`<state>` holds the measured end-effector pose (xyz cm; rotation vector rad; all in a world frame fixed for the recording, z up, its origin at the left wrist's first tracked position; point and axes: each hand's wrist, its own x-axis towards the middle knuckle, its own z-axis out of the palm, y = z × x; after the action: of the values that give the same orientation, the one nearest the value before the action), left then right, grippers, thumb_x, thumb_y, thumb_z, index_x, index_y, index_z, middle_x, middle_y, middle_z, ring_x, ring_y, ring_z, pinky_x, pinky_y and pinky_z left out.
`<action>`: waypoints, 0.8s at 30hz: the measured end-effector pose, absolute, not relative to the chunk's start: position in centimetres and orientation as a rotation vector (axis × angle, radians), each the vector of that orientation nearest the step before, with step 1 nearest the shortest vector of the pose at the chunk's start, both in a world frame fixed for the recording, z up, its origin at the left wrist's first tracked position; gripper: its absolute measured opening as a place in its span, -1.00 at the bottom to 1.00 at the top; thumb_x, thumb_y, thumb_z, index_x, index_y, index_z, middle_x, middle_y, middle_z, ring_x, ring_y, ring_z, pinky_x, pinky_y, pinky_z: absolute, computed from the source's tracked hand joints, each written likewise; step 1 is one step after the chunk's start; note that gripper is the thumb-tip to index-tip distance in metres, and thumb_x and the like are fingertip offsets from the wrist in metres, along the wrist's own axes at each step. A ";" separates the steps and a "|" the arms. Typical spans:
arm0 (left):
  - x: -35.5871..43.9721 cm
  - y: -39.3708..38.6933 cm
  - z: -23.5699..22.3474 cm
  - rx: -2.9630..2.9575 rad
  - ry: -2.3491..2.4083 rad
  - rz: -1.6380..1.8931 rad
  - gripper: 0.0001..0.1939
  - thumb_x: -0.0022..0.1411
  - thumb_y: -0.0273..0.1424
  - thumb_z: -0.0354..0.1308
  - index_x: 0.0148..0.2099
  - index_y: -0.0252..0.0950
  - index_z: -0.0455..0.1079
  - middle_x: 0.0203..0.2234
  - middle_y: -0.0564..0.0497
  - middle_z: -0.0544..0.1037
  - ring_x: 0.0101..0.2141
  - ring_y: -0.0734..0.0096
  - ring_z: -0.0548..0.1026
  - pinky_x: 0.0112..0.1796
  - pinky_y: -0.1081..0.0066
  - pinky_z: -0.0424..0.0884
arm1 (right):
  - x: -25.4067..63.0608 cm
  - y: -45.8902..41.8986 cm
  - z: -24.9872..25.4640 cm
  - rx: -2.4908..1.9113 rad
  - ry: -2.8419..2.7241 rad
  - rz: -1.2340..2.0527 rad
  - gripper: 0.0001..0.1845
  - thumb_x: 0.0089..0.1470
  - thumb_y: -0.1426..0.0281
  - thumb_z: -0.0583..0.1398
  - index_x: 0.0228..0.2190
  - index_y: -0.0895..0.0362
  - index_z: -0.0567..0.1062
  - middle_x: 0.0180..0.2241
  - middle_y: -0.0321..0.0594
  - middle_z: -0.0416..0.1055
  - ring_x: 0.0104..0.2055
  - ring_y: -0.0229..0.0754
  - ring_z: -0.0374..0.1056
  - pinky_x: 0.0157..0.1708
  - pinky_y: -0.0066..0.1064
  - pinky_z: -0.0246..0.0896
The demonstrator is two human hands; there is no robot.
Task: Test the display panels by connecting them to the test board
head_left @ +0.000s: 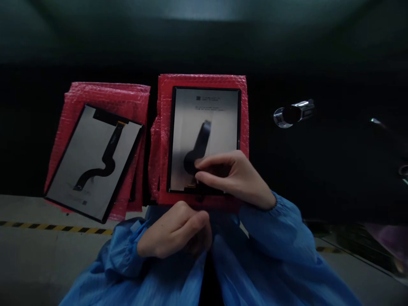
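Note:
A display panel point(219, 131) lies back side up on a stack of pink bubble-wrap bags point(204, 80) in front of me. Thumb and forefinger of my right hand point(236, 174) pinch the dark flex cable point(200, 144) near the panel's lower edge; the cable bends up over the pale back. My left hand point(178, 229) is closed just below the stack's front edge, its fingertips hidden. A second display panel point(86, 148), also back side up with a curved flex cable point(110, 163), rests tilted on another pile of pink bags point(105, 91) to the left.
On the dark worktop to the right is a shiny, ring-ended object point(293, 114) whose kind is unclear. A small bright item point(376, 121) lies further right. Yellow-and-black striped tape point(57, 228) runs along the floor at left.

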<state>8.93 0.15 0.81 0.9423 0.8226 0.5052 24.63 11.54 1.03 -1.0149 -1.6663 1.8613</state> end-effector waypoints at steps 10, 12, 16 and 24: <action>6.6 -1.0 1.1 1.835 1.455 0.869 -0.88 0.32 -0.50 0.15 -0.32 -0.29 0.39 -0.52 0.09 0.51 -0.49 0.53 0.45 -0.39 0.51 0.31 | 23.6 13.5 0.9 -1.070 -1.988 1.528 -0.85 0.01 0.46 0.35 -0.30 0.16 0.66 -0.30 -0.23 0.62 -0.27 -0.14 0.55 -0.23 -0.35 0.52; 6.4 -1.3 1.2 1.835 1.606 0.955 -0.92 0.29 -0.54 0.18 -0.27 -0.28 0.41 -0.47 0.10 0.53 -0.45 0.53 0.48 -0.35 0.52 0.35 | 23.5 13.7 1.0 -1.046 -2.035 1.530 -0.83 0.01 0.47 0.35 -0.27 0.18 0.65 -0.33 -0.22 0.61 -0.29 -0.15 0.55 -0.26 -0.36 0.52; 4.8 -2.5 1.5 1.773 1.993 1.085 -0.77 0.19 -0.58 0.26 -0.12 -0.21 0.48 -0.32 0.05 0.57 -0.30 0.38 0.52 -0.20 0.38 0.44 | 23.3 14.4 1.2 -0.991 -2.077 1.564 -0.82 0.01 0.49 0.35 -0.26 0.20 0.64 -0.36 -0.24 0.60 -0.32 -0.20 0.54 -0.27 -0.40 0.53; -0.1 -5.9 -1.5 2.055 2.279 0.209 -0.08 0.19 -0.32 0.28 0.46 -0.25 -0.11 0.42 -0.34 -0.16 0.37 -0.30 -0.19 0.25 -0.31 -0.31 | 22.9 15.2 1.2 -0.940 -2.158 1.549 -0.81 0.05 0.49 0.33 -0.24 0.15 0.66 -0.25 -0.24 0.62 -0.20 -0.17 0.55 -0.14 -0.36 0.52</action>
<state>-0.13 -5.91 -1.46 2.0552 2.2790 0.2095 22.89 15.19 1.17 -0.9397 -2.1585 1.5489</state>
